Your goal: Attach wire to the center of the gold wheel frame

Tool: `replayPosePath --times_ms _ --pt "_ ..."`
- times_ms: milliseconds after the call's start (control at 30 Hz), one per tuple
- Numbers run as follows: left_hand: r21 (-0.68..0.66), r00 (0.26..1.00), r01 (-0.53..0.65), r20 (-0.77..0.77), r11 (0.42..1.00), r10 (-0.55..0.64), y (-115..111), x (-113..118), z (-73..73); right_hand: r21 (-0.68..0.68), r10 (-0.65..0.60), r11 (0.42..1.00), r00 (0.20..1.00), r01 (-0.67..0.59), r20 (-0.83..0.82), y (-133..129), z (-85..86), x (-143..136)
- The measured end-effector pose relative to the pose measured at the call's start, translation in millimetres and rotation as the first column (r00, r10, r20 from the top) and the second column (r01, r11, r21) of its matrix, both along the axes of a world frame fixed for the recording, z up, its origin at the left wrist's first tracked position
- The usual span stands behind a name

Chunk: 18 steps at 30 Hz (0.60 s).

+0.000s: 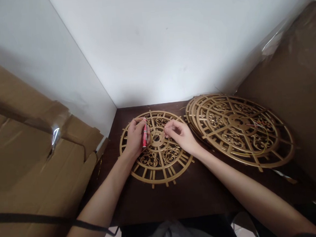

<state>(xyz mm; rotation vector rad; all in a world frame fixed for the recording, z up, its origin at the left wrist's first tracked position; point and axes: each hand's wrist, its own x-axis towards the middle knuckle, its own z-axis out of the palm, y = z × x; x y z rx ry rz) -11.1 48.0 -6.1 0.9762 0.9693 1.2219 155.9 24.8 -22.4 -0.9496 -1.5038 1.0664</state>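
Note:
In front of me a round gold openwork panel, like a clock face with scrollwork, lies flat on the dark brown table. My left hand is over its left half, fingers closed around a slim red pen-like tool with light ends; its exact kind is unclear. Near the panel's hub, the thumb and forefinger of my right hand are pinched together. A thin dark strand, perhaps wire, seems to run between those fingertips and the hub, though it is too fine to make out well.
More gold openwork panels are stacked to the right, with thin coloured wires on the top one. Cardboard borders the left side and more cardboard the right. A white wall rises behind. A black cable crosses my left forearm.

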Motion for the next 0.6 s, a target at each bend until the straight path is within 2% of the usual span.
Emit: replayPosePath --times_ms 167,267,433,600 --pt "0.000 1.000 0.000 0.003 1.000 0.000 -0.2 0.3 -0.3 0.080 0.158 0.982 0.975 -0.172 0.156 -6.9 8.8 -0.6" --pt "0.005 1.000 0.002 -0.001 1.000 -0.002 -0.4 0.0 -0.6 0.138 0.205 0.958 0.938 -0.250 0.280 -9.4 10.6 -1.7" --pt "0.008 1.000 0.011 0.003 1.000 -0.011 -0.1 -0.3 -0.2 0.264 0.203 0.895 0.856 -0.359 0.475 -8.7 7.8 -5.2" --pt "0.007 1.000 0.003 -0.003 1.000 -0.003 -0.9 0.5 0.7 0.323 0.168 0.862 0.823 -0.389 0.543 -7.4 5.8 -7.5"
